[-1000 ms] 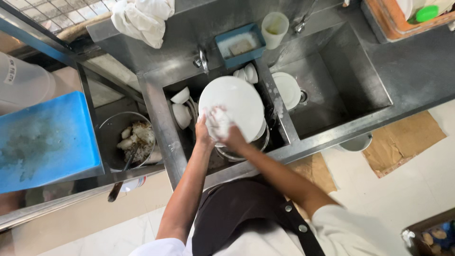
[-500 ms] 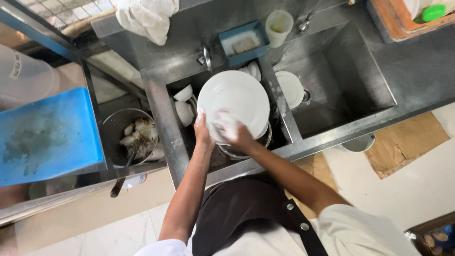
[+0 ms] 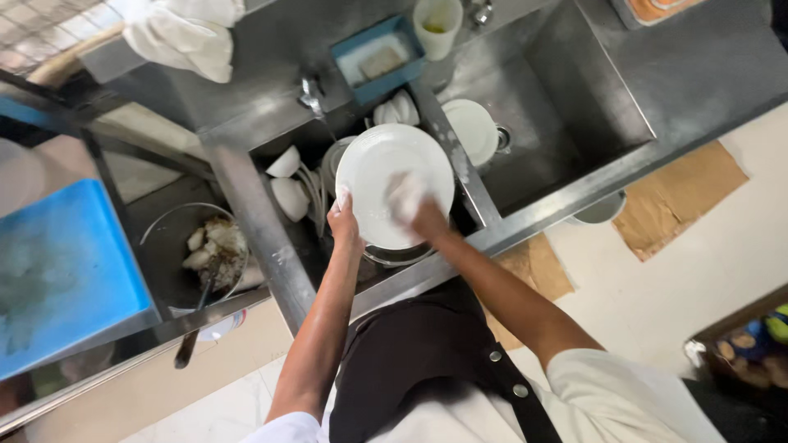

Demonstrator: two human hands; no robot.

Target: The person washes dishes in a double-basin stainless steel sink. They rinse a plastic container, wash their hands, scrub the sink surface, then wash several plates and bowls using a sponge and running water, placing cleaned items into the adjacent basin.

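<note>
A: Two hands work over the left basin of a steel sink. Report each one.

B: Left hand: fingers closed on the left rim of a large white plate, thumb on the face. Right hand: blurred, pressed on the plate's lower right face, fingers curled around something pale; what it grips cannot be told.

A: Plate position?

B: Held tilted above the left basin, over a metal pot that shows just under its lower edge. A tap stands behind it.

A: Surrounding items?

B: White cups lie in the basin left of the plate. A white bowl sits in the right basin near the drain.

A: Containers and packages on the bench?

B: A blue rectangular tray with a pale block inside stands at the back edge. Just right of it is a white cup with yellowish residue. A white cloth lies at the upper left. A blue square board rests at far left, beside a metal bowl of scraps.

A: Floor?

B: Brown flattened cardboard lies below the sink front.
</note>
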